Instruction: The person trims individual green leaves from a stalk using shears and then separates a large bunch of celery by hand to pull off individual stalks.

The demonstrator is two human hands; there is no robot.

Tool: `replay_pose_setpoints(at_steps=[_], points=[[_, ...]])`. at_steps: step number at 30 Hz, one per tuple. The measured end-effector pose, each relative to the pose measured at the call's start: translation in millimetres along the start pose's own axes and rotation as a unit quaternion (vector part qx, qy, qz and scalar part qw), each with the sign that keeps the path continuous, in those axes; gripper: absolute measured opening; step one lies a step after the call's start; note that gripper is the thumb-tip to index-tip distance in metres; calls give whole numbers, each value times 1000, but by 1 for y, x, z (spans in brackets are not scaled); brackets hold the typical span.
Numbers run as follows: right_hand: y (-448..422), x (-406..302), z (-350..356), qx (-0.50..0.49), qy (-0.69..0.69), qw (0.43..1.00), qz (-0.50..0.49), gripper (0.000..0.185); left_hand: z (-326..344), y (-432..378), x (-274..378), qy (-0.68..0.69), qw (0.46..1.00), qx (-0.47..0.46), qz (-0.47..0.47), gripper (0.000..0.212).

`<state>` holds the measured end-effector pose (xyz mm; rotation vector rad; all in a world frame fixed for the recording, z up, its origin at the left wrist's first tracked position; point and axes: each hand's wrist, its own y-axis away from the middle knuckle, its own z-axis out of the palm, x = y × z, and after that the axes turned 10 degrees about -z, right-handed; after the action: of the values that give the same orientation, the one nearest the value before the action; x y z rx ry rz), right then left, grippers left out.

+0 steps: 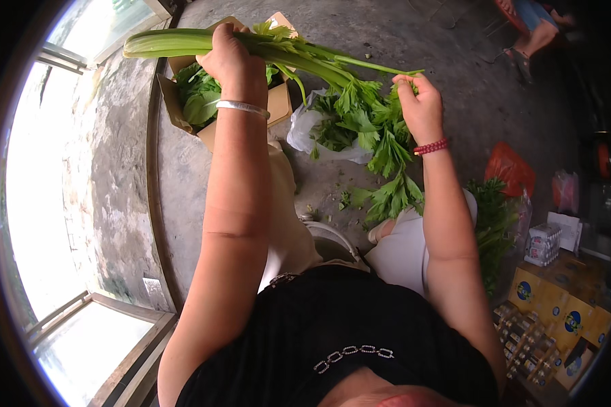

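Note:
My left hand [232, 58] is closed around the stalks of a celery bunch [173, 43], held crosswise with its pale base to the left and its leaves hanging to the right. My right hand [420, 104] pinches the tip of one thin celery stalk that reaches out from the bunch. Beneath the bunch, an open cardboard box [280, 104] holds leafy greens [201, 96]. A white plastic bag [303, 127] with loose green leaves lies on the floor below the hanging celery leaves.
A wall [122, 178] runs along the left. Leaf scraps [344, 200] lie on the concrete floor. At right are more leafy greens [491, 229], a red plastic bag [509, 170], packed bottles [543, 244] and cardboard cartons [555, 300]. A seated person's leg [537, 40] shows at upper right.

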<state>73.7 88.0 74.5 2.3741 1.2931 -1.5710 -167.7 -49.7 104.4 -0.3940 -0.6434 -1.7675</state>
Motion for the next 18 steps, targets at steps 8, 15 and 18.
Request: replay_pose_setpoints(at_steps=[8,15,18], points=[[7,-14,20,-74,-29,990,-114,23,2,6,-12,-26,999,-41,9,34],[5,-6,26,-61,12,986,-153,14,2,6,-22,-39,997,-65,8,32],[9,-8,28,-73,12,990,-118,14,0,2,-23,-40,997,-69,2,32]])
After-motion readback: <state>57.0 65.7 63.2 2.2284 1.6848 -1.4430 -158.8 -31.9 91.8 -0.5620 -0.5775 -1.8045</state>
